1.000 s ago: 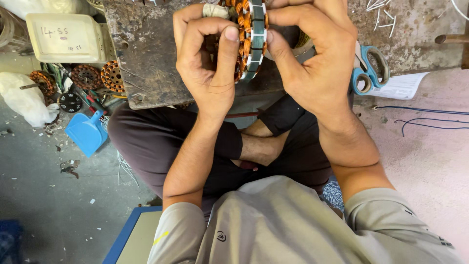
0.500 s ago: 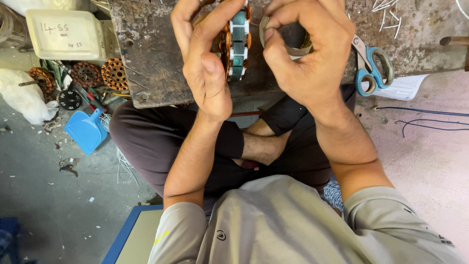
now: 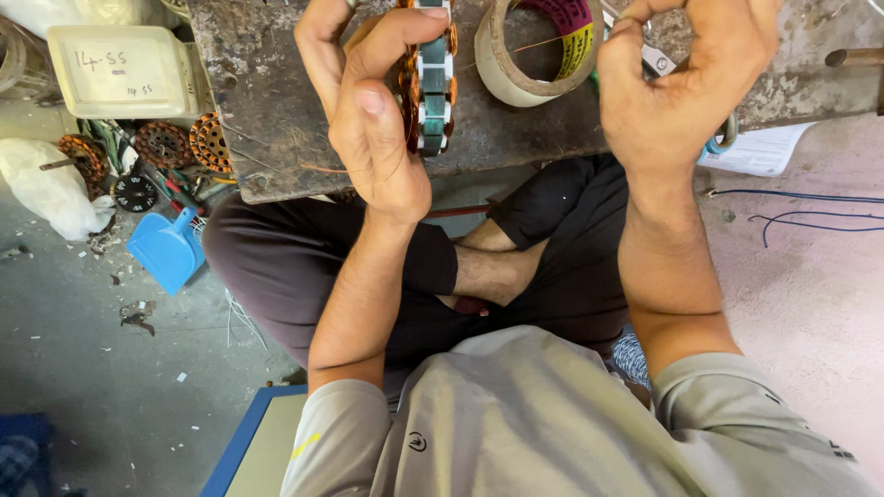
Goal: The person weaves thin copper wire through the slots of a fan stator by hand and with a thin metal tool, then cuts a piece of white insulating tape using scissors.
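The left hand (image 3: 373,120) grips the wound stator (image 3: 428,78) edge-on over the workbench (image 3: 276,101). Right of it a tape roll (image 3: 534,51) rests on the bench, the right hand (image 3: 686,87) beyond that. Left of the bench, a plastic tub (image 3: 120,69) sits above more stators (image 3: 161,143), with a dustpan (image 3: 166,248) on the floor below.

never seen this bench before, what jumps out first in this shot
Top centre, the left hand clasps a ring-shaped motor stator wound with copper wire, held on edge over the rusty metal work plate. Just right of it a beige roll of tape lies on the plate, and the right hand pinches something too fine to make out. On the grey floor at left lies a bright blue plastic dustpan.
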